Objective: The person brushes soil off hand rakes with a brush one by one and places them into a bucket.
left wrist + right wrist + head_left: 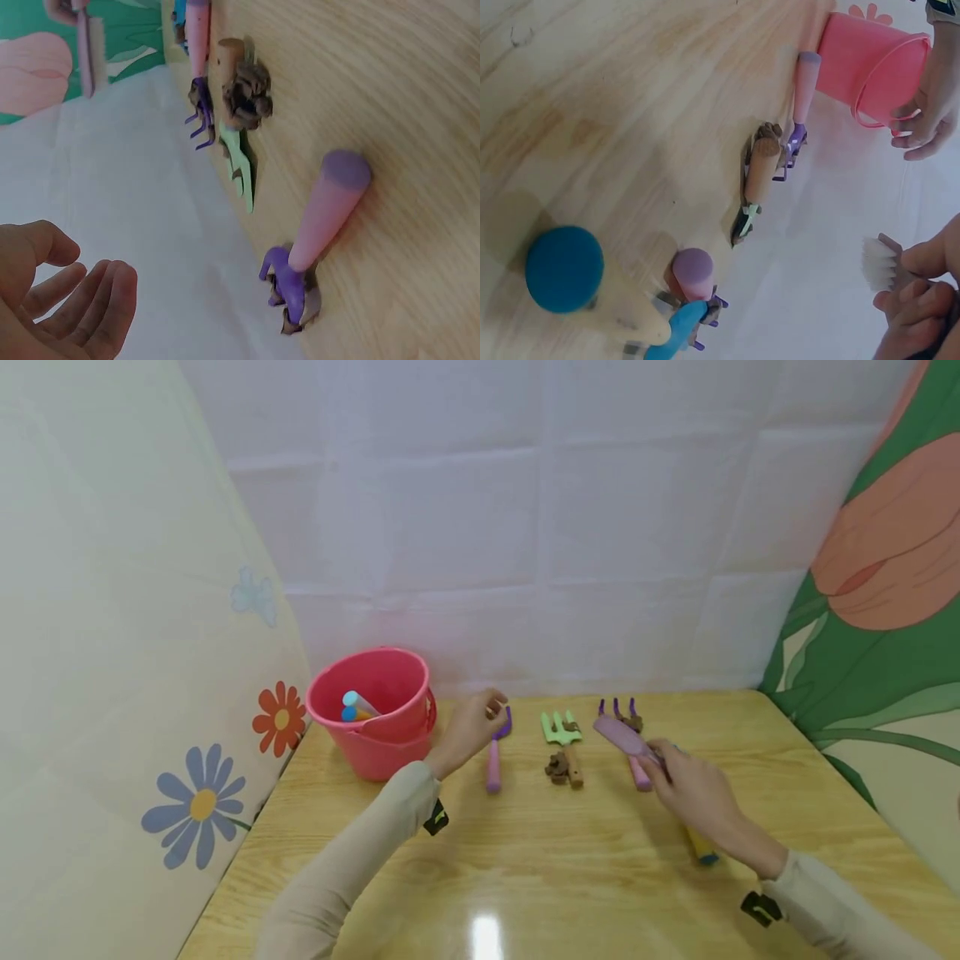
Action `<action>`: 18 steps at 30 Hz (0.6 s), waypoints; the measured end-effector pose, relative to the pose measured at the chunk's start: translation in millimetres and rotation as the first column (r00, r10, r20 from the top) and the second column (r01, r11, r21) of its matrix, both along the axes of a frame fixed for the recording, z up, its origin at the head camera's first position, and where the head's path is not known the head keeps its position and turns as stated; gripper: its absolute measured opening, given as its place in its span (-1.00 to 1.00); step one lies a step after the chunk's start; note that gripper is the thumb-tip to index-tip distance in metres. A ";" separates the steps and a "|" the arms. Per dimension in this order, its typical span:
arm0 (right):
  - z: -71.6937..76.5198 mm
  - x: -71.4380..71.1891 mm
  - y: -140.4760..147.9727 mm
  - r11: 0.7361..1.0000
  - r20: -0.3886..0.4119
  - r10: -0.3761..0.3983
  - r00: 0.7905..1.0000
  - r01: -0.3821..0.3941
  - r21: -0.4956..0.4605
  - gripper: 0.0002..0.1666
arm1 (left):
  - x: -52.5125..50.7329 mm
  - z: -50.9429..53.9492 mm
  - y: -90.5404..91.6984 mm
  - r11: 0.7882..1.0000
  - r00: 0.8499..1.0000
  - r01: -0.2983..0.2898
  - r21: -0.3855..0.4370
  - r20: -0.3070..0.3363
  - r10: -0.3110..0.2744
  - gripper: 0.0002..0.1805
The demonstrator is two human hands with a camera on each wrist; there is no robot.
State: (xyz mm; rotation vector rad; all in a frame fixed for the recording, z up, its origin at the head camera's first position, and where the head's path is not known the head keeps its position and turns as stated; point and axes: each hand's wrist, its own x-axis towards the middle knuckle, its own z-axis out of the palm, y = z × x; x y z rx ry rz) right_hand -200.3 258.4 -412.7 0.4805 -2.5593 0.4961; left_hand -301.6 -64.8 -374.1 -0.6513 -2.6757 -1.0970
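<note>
My right hand [701, 795] grips a purple brush [621, 737] above the table's right side; its white bristles [877, 264] show in the right wrist view. Under that hand lie a three-pronged purple rake [640, 772] with a pink handle and a tool with a yellow handle [701, 846] and blue end. My left hand [467, 731] hovers with loosely bent fingers, holding nothing, near a small purple-headed tool [493, 768] with a pink handle. Between the hands lies a green fork [561, 732] with a wooden handle. Brown clumps [557, 768] cling to or lie by the tools.
A pink bucket [386, 747] stands at the back left, with light-blue and blue-ended handles [360, 703] poking up inside. A white cloth [480, 527] hangs behind the wooden table [525, 868], and printed cloths flank both sides.
</note>
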 end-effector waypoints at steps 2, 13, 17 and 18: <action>2.9 -0.2 3.3 1.000 0.007 -0.009 1.000 0.009 -0.008 -0.68 | 0.2 -3.5 6.7 1.000 1.000 0.009 -0.001 0.008 -0.009 -0.77; 9.4 0.7 16.4 0.998 0.005 -0.054 0.999 0.054 -0.030 -0.63 | 10.5 -19.9 37.8 0.975 0.970 0.080 0.209 0.208 -0.124 -0.73; 12.9 1.1 16.5 0.998 -0.004 -0.052 0.999 0.051 -0.025 -0.64 | 17.3 -29.7 49.5 0.954 0.935 0.089 0.286 0.305 -0.179 -0.73; 14.0 1.3 16.2 0.998 -0.009 -0.051 0.999 0.050 -0.025 -0.65 | 18.9 -32.3 52.9 0.953 0.929 0.090 0.291 0.321 -0.185 -0.72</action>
